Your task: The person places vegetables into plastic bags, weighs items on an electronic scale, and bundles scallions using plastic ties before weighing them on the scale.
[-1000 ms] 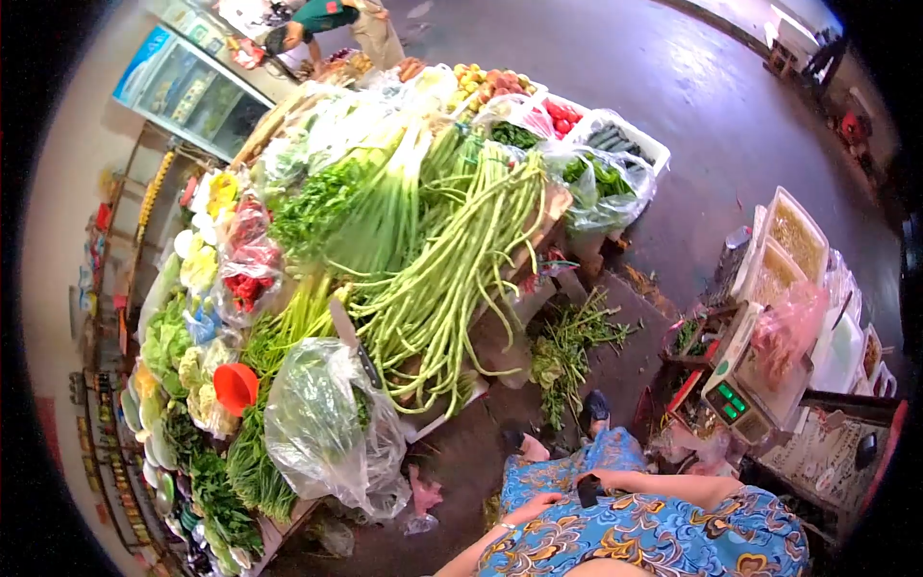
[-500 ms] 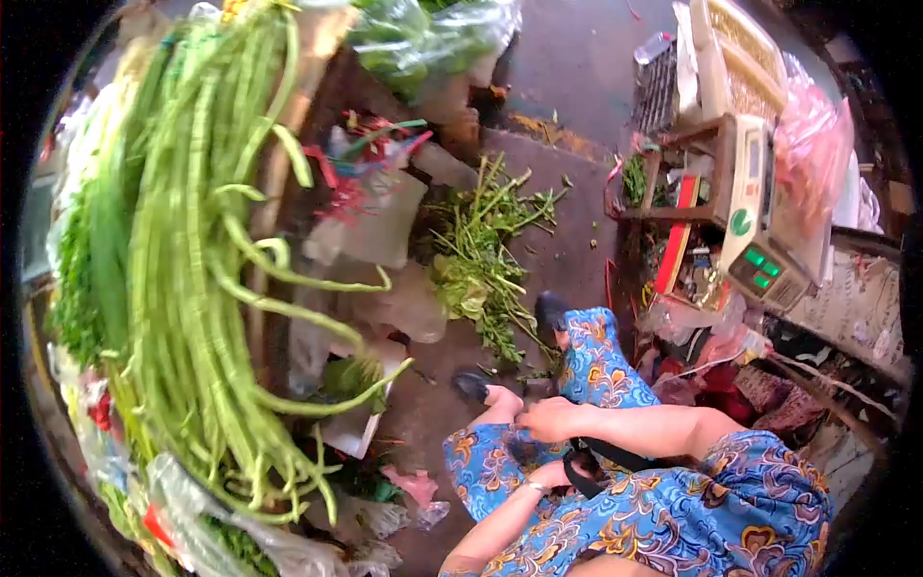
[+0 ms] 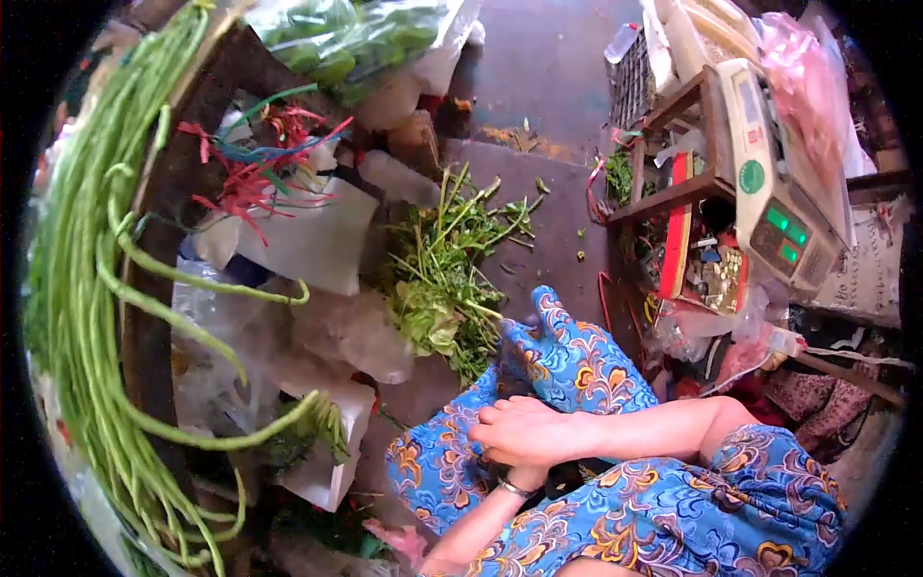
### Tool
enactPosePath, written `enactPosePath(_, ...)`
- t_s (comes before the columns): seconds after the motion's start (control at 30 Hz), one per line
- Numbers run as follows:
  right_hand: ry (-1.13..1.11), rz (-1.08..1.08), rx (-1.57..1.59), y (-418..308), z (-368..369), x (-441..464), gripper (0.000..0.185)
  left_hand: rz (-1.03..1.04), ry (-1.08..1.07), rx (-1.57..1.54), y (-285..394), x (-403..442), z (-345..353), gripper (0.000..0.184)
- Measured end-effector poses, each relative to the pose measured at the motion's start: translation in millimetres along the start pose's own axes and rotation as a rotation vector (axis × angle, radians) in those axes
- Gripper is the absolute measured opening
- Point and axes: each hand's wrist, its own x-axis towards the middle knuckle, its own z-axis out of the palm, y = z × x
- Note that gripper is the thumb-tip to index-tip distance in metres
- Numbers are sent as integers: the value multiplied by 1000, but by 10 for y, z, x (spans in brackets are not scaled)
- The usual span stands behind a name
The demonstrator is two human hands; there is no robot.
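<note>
My right hand (image 3: 519, 431) lies across my lap on top of my left hand (image 3: 525, 475), its fingers bent over it. Most of my left hand is hidden beneath, its fingers out of sight. A metal bracelet (image 3: 513, 489) circles the left wrist. Both hands rest above the blue patterned clothing (image 3: 596, 500) on my legs. Beyond my knees a heap of cut green stems and leaves (image 3: 452, 269) lies on the floor. On the left, long green beans (image 3: 91, 288) hang over a stall edge, several ends sticking out toward me.
A scale (image 3: 774, 192) with green digits stands at right beside a wooden frame (image 3: 663, 207) and a red-edged box (image 3: 678, 231) of small items. Pink plastic bags (image 3: 808, 87) hang behind. Red ties (image 3: 279, 154) and bagged greens (image 3: 336, 38) sit at upper left.
The view has shifted, so the beans sit further left. My shoes, seen before, are now hidden. My right hand has moved left in view and now covers more of my left hand.
</note>
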Motion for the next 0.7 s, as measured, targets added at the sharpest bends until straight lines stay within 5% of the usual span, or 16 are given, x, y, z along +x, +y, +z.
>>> enactPosePath(0.07,82,-72,-29,15,29,-90,17,70,98,82,-42,46,70,25)
enactPosePath(0.13,-162,-26,-11,-80,-282,-238,22,138,177,153,-15,32,151,24)
enactPosePath(0.2,141,-119,176,-10,-195,-498,22,215,232,234,40,25,247,23)
enactPosePath(0.4,311,-218,130,-124,-51,-962,18,346,266,447,108,-194,515,21)
enactPosePath(0.5,630,-281,234,-150,-24,-1161,14,383,251,554,35,-241,604,21)
enactPosePath(0.57,764,-333,241,-98,-88,-1381,14,172,91,157,-211,-120,614,18)
enactPosePath(0.67,1019,-338,214,-10,-175,-1710,15,110,268,550,-364,-92,619,20)
enactPosePath(0.7,1101,-337,122,76,-246,-1858,14,40,231,427,-399,-100,606,20)
